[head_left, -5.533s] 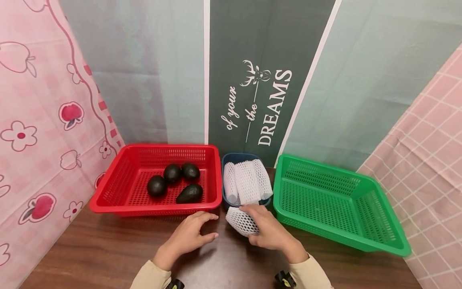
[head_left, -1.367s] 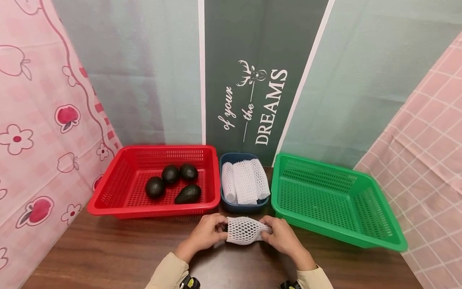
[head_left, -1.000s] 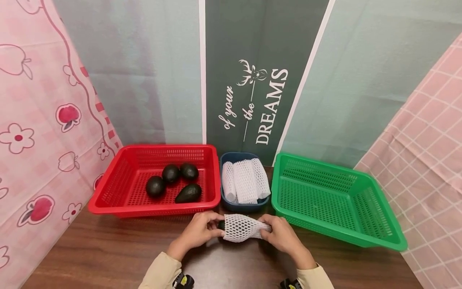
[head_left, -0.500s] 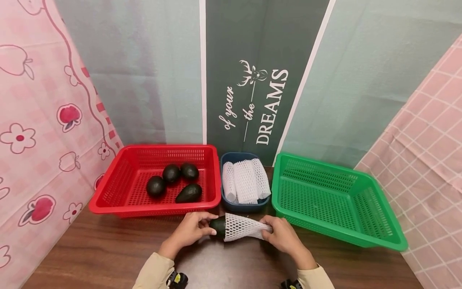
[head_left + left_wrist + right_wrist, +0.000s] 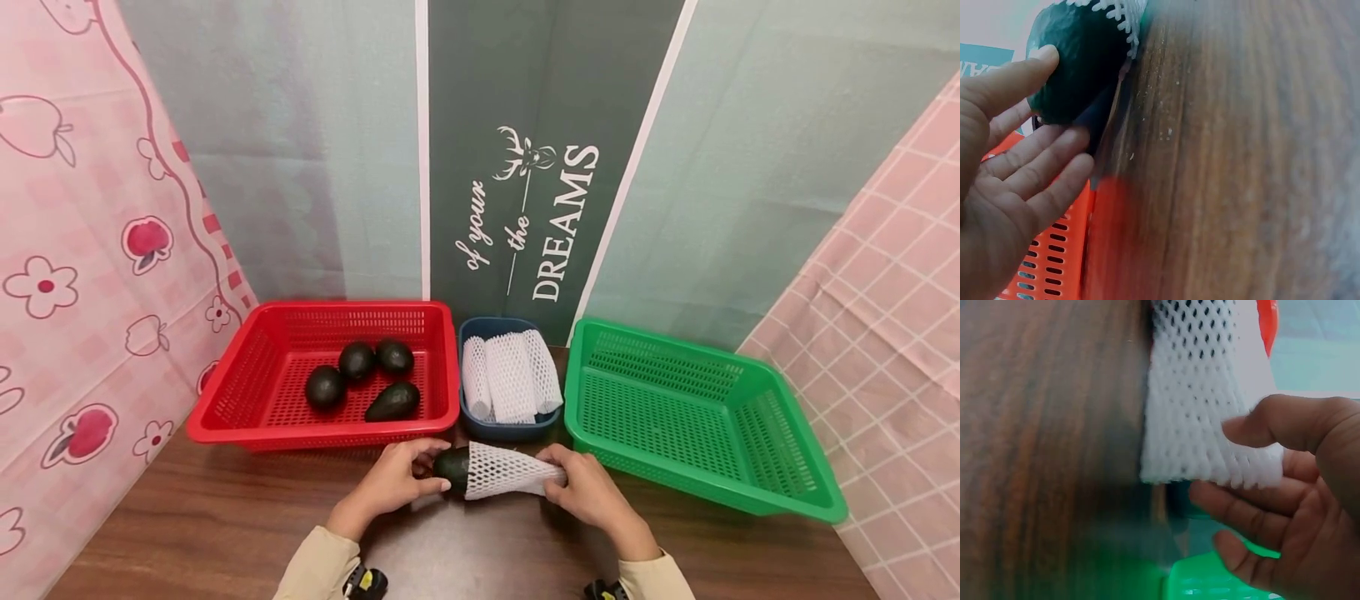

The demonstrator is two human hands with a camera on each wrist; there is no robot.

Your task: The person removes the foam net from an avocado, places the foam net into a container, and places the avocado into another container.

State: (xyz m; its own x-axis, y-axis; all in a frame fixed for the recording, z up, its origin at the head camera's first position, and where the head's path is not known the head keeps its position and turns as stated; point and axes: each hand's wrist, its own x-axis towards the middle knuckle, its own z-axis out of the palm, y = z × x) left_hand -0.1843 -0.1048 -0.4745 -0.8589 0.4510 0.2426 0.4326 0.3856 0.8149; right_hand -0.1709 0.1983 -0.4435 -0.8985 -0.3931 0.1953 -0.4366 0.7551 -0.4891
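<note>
A dark green avocado (image 5: 452, 469) sticks out of the left end of a white foam net sleeve (image 5: 504, 472), low over the table in front of the blue bin. My left hand (image 5: 393, 482) grips the bare end of the avocado, the thumb on its near side. In the left wrist view the avocado (image 5: 1079, 59) shows its blunt end, with the net's edge around its far part. My right hand (image 5: 589, 492) pinches the narrow right end of the sleeve. In the right wrist view the sleeve (image 5: 1200, 419) lies flattened between thumb and fingers.
Several loose avocados (image 5: 357, 360) lie in a red basket (image 5: 322, 432) at the left. Rolled white foam nets (image 5: 513, 377) fill a small blue bin (image 5: 510, 431) in the middle. A green basket (image 5: 705, 492) stands at the right. Cloths hang behind and at both sides.
The left hand, earlier empty beside the netted avocado, took hold of it. The avocado has slid leftward, partly out of the sleeve. The right hand shifted to the sleeve's right end and stays there.
</note>
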